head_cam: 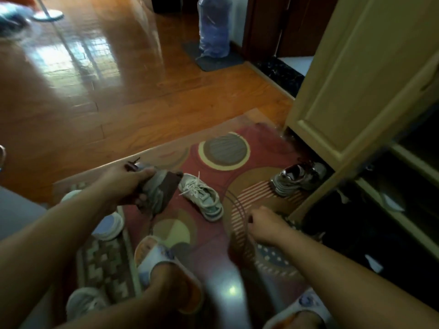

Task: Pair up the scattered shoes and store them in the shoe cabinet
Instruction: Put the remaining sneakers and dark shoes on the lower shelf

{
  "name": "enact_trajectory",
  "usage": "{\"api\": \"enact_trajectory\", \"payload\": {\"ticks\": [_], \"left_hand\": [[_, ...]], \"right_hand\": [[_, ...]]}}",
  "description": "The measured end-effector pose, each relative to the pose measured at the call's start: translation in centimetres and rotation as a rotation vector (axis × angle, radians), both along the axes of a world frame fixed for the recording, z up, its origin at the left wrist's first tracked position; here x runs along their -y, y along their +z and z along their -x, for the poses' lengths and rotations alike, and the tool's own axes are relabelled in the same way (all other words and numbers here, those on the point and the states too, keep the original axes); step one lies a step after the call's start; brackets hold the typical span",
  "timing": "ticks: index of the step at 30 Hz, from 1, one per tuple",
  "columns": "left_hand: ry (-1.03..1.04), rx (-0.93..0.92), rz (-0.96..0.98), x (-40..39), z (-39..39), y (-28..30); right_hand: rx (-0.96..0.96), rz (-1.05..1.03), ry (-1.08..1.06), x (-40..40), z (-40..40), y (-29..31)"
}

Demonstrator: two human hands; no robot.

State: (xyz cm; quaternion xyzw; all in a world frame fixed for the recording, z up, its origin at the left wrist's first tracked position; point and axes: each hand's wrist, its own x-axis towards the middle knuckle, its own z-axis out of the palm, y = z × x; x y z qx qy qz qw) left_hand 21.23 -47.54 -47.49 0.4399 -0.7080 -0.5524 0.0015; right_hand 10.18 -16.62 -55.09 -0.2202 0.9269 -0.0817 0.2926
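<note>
My left hand (123, 186) grips a grey and brown shoe (159, 191) and holds it above the patterned rug (261, 143). Just right of it, a white lace-up sneaker (202, 195) lies on the rug. A silver-grey sneaker (297, 178) stands at the foot of the shoe cabinet, under its open cream door (356, 79). The dark cabinet shelves (392, 210) show at the right. My right hand (266, 225) hovers low by the cabinet's bottom corner with curled fingers. What it holds, if anything, is hidden.
Pale shoes lie at the left: one (109, 225) beside my left forearm, another (83, 302) at the bottom. I wear printed slippers (164, 262) on the rug. Wooden floor stretches ahead, with a plastic-wrapped item (213, 27) on a dark mat and a fan base (47, 15) far left.
</note>
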Motion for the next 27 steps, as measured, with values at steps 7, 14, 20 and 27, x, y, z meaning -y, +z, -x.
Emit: {"api": "enact_trajectory", "payload": {"ticks": [7, 14, 20, 27], "left_hand": [[-0.839, 0.364, 0.260, -12.1, -2.2, 1.3], [-1.064, 0.356, 0.527, -12.2, 2.9, 0.3], [-0.968, 0.260, 0.651, -9.6, 6.3, -2.7], [-0.846, 0.035, 0.644, -8.3, 6.5, -4.8]], "right_hand": [[0.129, -0.141, -0.057, -7.4, -3.1, -1.8], [0.053, -0.056, -0.168, -2.3, 3.3, -4.9], [-0.078, -0.009, -0.464, 2.1, 17.4, -9.5], [0.051, -0.284, -0.326, 1.2, 25.1, -14.2]]}}
